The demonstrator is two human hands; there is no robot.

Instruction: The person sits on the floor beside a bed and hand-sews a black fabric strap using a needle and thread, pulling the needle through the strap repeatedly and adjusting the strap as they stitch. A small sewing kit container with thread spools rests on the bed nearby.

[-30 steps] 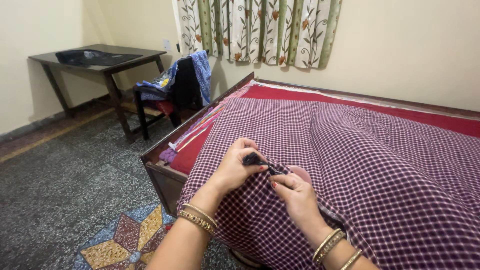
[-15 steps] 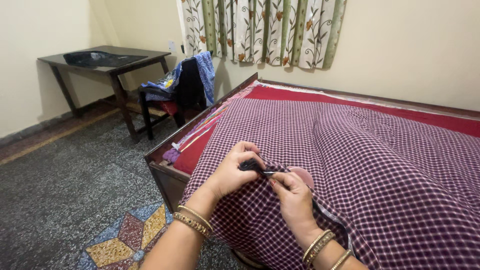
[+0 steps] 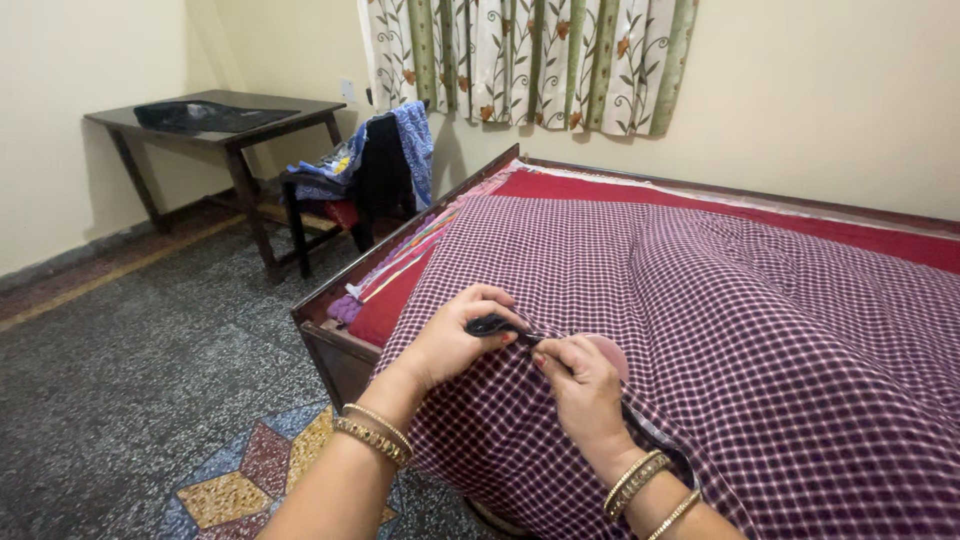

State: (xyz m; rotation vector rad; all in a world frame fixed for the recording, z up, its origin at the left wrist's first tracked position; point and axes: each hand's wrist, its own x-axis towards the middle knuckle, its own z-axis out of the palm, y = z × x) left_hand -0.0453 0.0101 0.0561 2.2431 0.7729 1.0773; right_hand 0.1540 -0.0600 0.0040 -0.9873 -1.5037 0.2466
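From my head camera, my left hand (image 3: 455, 345) pinches a small black tool (image 3: 492, 325) between thumb and fingers, over the near edge of the bed (image 3: 330, 335). My right hand (image 3: 580, 385) is just beside it, fingertips closed on a fold of the checked cloth (image 3: 760, 300) where the tool's tip meets it. A pink round thing (image 3: 610, 352) peeks out behind my right hand, partly hidden. Gold bangles sit on both wrists. Well apart to the left stand a dark desk (image 3: 215, 115) and a chair (image 3: 345, 190) piled with clothes; curtains (image 3: 525, 60) hang on the far wall.
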